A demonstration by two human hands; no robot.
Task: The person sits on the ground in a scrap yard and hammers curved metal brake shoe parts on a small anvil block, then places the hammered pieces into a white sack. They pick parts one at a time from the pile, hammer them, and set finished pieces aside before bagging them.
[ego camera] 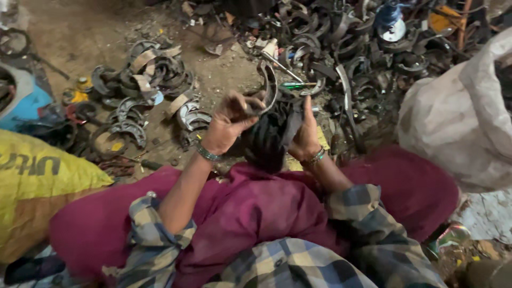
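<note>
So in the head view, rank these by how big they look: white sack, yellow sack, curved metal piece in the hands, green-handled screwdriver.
1. White sack
2. Yellow sack, a close second; both are cut by the frame, so unsure
3. Curved metal piece
4. Green-handled screwdriver

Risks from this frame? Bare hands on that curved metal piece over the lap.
1. Left hand and right hand are bare on the curved grey metal brake shoe; its edge could cut the fingers.
2. The dark worn strip hanging from it may tear free suddenly, so a hand could slip.
3. Loose metal shoes crowd the dirt floor; a dropped part could be lost among them.
</note>
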